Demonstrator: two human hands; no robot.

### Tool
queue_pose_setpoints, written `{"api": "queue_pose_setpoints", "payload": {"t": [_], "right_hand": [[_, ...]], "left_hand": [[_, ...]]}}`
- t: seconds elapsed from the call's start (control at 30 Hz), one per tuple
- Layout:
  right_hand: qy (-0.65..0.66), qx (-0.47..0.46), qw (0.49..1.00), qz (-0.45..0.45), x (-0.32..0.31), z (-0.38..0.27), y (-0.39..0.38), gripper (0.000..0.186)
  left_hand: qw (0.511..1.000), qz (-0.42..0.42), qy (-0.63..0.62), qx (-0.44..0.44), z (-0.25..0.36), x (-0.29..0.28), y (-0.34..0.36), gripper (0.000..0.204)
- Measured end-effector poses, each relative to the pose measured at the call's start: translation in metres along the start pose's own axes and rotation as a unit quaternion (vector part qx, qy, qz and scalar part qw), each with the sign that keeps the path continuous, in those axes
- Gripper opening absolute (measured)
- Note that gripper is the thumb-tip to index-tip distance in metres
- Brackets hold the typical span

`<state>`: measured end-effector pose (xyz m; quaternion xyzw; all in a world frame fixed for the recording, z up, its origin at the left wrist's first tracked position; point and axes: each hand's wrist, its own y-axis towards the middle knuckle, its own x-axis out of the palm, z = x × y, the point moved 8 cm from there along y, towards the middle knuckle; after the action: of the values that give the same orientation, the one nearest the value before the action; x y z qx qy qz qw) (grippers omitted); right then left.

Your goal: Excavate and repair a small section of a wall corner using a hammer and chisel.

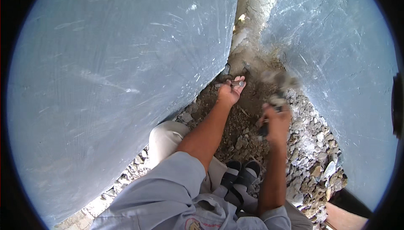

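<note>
My left hand [229, 90] is closed round a metal chisel [240, 84] at the bottom of the narrow gap, its round struck end facing right and its other end toward the foot of the left grey wall [126, 61]. My right hand [275, 122] grips a hammer [281, 80] by its dark handle, to the right of and nearer me than my left hand. The hammer's head is smeared by motion above that hand. The dirt [237, 116] under both hands is loose and stony. What the chisel's far end touches is hard to make out.
A second grey wall [345, 82] angles in on the right, meeting a pale rough strip [256, 6] at the back. Broken stones [315, 154] line the right side. My sandalled feet [242, 177] are close below my hands. A brown board [345, 215] lies at lower right.
</note>
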<state>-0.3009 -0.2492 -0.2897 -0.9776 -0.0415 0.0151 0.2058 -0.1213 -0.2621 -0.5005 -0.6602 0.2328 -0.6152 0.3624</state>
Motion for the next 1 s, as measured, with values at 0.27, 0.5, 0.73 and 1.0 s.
{"api": "queue_pose_setpoints", "payload": {"t": [0.27,0.5,0.73,1.0], "right_hand": [[-0.072,-0.457,0.844,0.272,-0.065,-0.175,-0.046,0.015],[-0.046,-0.002,0.998,-0.045,0.022,0.038,0.006,0.023],[-0.168,-0.459,0.854,0.178,-0.079,-0.226,-0.053,0.023],[-0.092,0.114,0.978,-0.151,0.057,0.09,0.025,0.028]], "left_hand": [[1.0,0.011,-0.001,0.004,-0.001,0.012,-0.005,0.042],[0.998,-0.016,0.066,-0.01,-0.002,-0.001,0.003,0.047],[0.997,0.0,0.072,-0.008,0.003,0.009,-0.013,0.043],[0.995,-0.065,0.069,-0.025,0.027,-0.016,0.01,0.042]]}}
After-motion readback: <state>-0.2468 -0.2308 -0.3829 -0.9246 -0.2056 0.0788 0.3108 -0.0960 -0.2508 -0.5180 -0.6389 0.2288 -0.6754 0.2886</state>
